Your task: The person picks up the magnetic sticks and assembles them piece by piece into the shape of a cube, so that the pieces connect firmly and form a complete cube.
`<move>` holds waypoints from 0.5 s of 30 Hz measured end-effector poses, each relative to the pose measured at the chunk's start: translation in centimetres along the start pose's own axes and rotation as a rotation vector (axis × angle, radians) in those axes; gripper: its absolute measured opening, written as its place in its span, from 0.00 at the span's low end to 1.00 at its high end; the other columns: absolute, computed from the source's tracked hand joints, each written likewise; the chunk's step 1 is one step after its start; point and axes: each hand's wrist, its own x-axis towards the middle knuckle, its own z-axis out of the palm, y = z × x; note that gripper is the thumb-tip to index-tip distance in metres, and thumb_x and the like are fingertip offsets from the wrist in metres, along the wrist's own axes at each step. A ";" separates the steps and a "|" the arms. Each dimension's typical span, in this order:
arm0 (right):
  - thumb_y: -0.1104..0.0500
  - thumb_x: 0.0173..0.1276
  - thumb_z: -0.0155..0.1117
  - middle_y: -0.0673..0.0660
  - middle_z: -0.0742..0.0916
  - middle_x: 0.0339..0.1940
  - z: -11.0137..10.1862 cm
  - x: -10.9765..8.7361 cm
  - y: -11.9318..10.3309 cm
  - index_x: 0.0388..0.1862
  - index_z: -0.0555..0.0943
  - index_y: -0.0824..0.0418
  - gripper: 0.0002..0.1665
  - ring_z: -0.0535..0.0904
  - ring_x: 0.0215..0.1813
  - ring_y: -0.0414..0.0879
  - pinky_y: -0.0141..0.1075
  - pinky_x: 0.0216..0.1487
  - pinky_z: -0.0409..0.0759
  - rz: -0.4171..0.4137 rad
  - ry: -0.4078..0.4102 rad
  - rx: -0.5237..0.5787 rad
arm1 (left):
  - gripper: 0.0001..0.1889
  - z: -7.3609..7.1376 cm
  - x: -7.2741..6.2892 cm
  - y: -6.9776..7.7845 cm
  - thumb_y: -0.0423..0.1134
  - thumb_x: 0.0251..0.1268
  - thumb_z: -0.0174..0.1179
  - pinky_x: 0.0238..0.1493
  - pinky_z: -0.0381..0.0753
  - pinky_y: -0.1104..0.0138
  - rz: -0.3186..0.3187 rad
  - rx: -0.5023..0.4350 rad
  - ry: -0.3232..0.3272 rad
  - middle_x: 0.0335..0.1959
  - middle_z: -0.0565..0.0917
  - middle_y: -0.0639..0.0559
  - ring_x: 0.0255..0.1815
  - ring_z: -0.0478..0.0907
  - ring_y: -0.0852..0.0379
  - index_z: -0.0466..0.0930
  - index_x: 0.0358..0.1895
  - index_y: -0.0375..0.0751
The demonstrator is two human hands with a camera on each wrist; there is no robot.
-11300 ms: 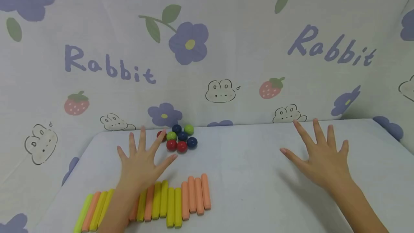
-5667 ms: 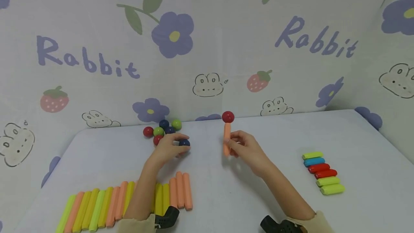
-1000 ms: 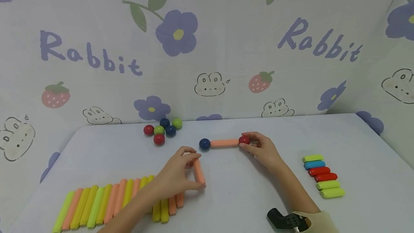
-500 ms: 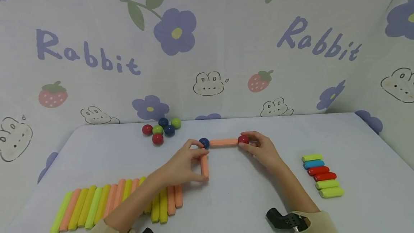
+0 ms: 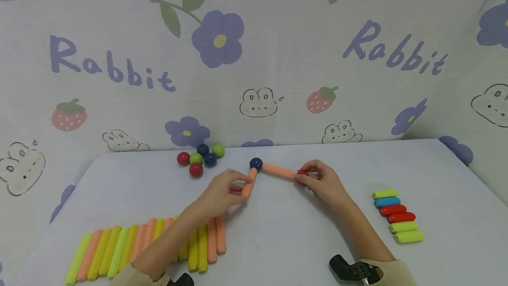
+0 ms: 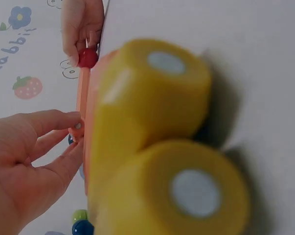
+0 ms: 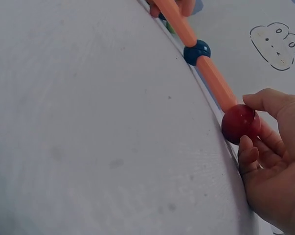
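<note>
In the head view, my left hand (image 5: 220, 193) pinches an orange magnetic stick (image 5: 249, 184) near its lower end. The stick's far end meets a dark blue ball (image 5: 255, 164). From that ball a second orange stick (image 5: 279, 171) slants down to a red ball (image 7: 239, 123), pinched between thumb and fingers of my right hand (image 5: 325, 186). Together the two sticks form a bent shape with the blue ball at the corner. The right wrist view shows the blue ball (image 7: 197, 52) between both sticks. In the left wrist view, a silvery end disc shows on the held stick (image 6: 77, 126).
A row of yellow, orange and green sticks (image 5: 105, 253) lies at front left, partly under my left forearm. Several red, green and blue balls (image 5: 196, 170) cluster at the back left. Short green, blue and red sticks (image 5: 401, 217) lie in a column at right.
Since a second ago, my left hand has brought its stick up to the blue ball. That ball has shifted away from me, and the level stick now slants. Earlier, both hands were spread and bare.
</note>
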 end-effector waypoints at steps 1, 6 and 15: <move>0.58 0.75 0.70 0.60 0.85 0.50 0.0 0.0 0.0 0.54 0.78 0.67 0.17 0.75 0.31 0.38 0.28 0.29 0.72 0.006 0.005 -0.006 | 0.24 -0.1 0.1 0.1 0.26 0.69 0.67 0.62 0.86 0.54 -0.043 -0.024 0.008 0.65 0.79 0.45 0.63 0.82 0.45 0.82 0.67 0.42; 0.56 0.75 0.69 0.52 0.84 0.36 0.2 0.1 0.0 0.48 0.80 0.65 0.13 0.76 0.35 0.41 0.29 0.31 0.75 0.010 0.015 -0.060 | 0.23 -1.0 0.9 0.2 0.28 0.72 0.64 0.62 0.85 0.54 -0.106 -0.056 0.021 0.67 0.82 0.45 0.63 0.81 0.46 0.81 0.68 0.41; 0.56 0.76 0.69 0.50 0.83 0.24 0.2 0.1 0.1 0.49 0.81 0.65 0.13 0.72 0.30 0.44 0.31 0.28 0.67 -0.063 -0.114 -0.156 | 0.16 -1.9 3.7 0.4 0.27 0.73 0.61 0.63 0.84 0.56 -0.038 -0.044 0.044 0.63 0.85 0.39 0.60 0.83 0.43 0.86 0.61 0.34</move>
